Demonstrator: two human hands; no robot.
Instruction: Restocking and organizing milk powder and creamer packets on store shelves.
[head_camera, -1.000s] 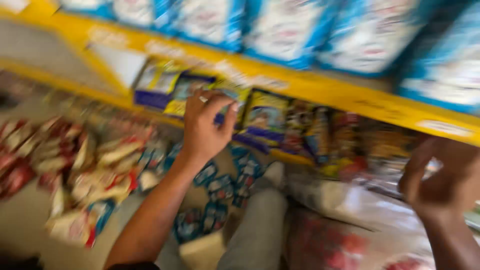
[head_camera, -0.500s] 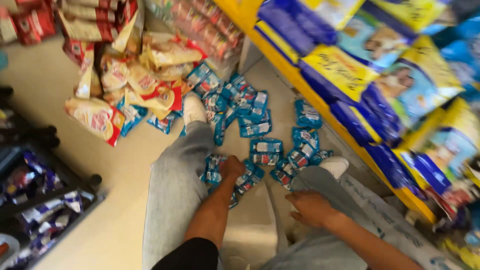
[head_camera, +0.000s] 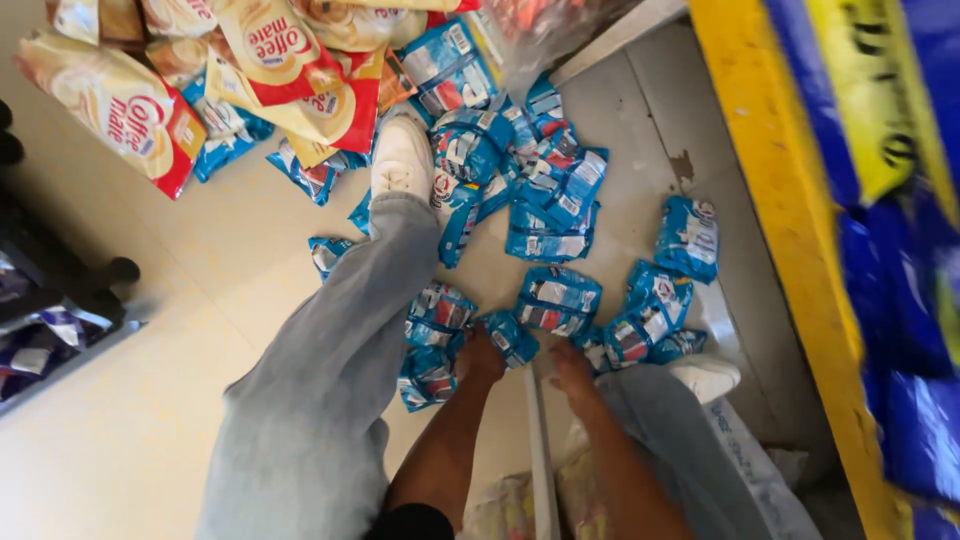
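both hands reach down among small blue packets scattered on the pale floor: the left hand (head_camera: 482, 352) has its fingers curled around one blue packet (head_camera: 510, 338), while the right hand (head_camera: 570, 365) lies fingers-down beside another blue packet (head_camera: 627, 340), its hold too hidden to tell. grey trouser legs (head_camera: 340, 340) and a white shoe (head_camera: 402, 155) flank the pile; cream-and-red pouches (head_camera: 110, 100) lie beyond. gathering goes best by taking packets at the middle, nearest ones first, without crushing them.
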